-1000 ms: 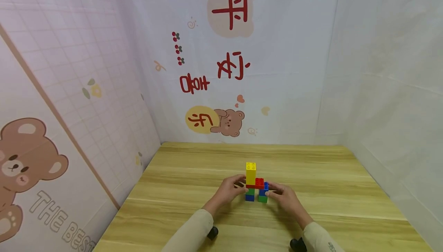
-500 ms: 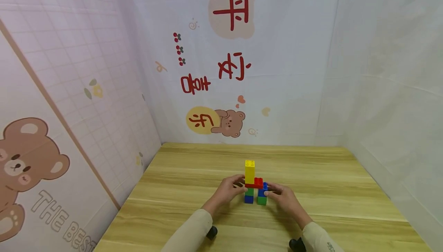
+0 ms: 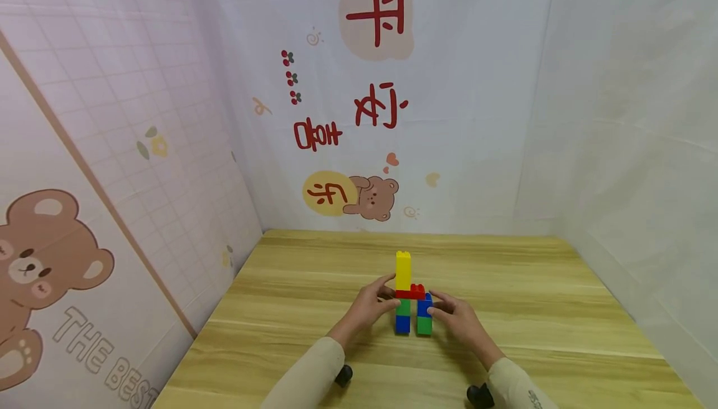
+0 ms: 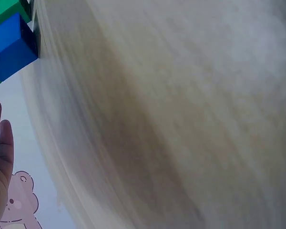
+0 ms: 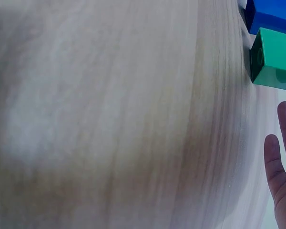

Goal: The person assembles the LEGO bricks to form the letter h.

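Observation:
Toy building bricks form a small arch in the head view. Its left leg is a green brick (image 3: 403, 307) over a blue brick (image 3: 402, 325); the right leg is a blue brick (image 3: 423, 308) over a green brick (image 3: 424, 326). A flat red brick (image 3: 411, 294) bridges them, with a tall yellow brick (image 3: 403, 271) standing on its left end. My left hand (image 3: 370, 303) grips the left leg, thumb at the upper green brick. The right hand (image 3: 457, 317) pinches the right leg's blue brick. In the right wrist view, the lower green brick (image 5: 276, 57) shows its hollow underside.
The wood-grain table (image 3: 314, 259) spreads around the arch. White printed cloth walls (image 3: 471, 116) enclose it at the back and both sides. Black straps or mounts (image 3: 344, 376) sit under both sleeves (image 3: 308, 375).
The brick arch has tilted back, its studs turning away from the head camera and more of its front showing. Both hands keep their hold and have barely shifted.

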Tool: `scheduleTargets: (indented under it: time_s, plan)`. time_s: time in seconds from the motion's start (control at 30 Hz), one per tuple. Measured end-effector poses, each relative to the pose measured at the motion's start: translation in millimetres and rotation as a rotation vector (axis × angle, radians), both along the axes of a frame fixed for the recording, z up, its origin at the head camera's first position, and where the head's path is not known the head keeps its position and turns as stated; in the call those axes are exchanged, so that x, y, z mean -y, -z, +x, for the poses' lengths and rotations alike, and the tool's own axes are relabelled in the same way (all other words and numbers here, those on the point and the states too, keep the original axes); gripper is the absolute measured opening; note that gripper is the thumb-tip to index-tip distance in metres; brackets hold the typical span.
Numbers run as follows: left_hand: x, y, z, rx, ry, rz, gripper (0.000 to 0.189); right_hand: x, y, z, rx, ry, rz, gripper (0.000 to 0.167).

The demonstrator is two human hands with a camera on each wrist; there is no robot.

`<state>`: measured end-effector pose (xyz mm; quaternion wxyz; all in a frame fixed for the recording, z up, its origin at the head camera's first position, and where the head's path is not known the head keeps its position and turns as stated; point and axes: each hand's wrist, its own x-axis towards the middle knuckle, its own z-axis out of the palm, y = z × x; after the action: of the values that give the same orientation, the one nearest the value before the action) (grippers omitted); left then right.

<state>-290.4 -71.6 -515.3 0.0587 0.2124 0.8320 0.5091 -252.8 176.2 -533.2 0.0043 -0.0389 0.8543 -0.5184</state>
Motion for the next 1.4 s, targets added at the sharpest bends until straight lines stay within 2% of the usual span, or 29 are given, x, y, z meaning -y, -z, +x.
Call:
scheduleTargets:
  time_s: [0.23, 0.43, 0.7, 0.93, 1.23, 1.4]
  plan:
    - [1.2, -0.3, -1.0, 0.012, 0.003, -0.016, 0.070, 2.6, 1.8, -0.5, 0.017, -0.074, -0.022, 0.059]
    - [3.0, 1.8, -0.3, 0.092, 0.026, -0.001, 0.079, 0.3, 1.6, 1.5, 0.032, -0.130, -0.012, 0.062]
    - [0.9, 3.5, 3.2, 0.185, 0.035, -0.022, 0.085, -3.2, 1.6, 4.1, 0.042, -0.146, 0.001, 0.060]
    - [4.1, 4.8, 5.3, 0.187, 0.065, -0.015, 0.082, -3.9, 2.7, 7.6, 0.039, -0.146, 0.007, 0.058]
    - [9.1, 5.6, 9.1, 0.189, 0.089, -0.058, 0.078, -1.4, 4.9, 9.5, 0.049, -0.170, 0.014, 0.051]
    - [7.8, 7.3, 9.5, 0.186, 0.086, -0.100, 0.068, -1.9, 4.6, 11.1, 0.081, -0.174, 0.019, 0.051]
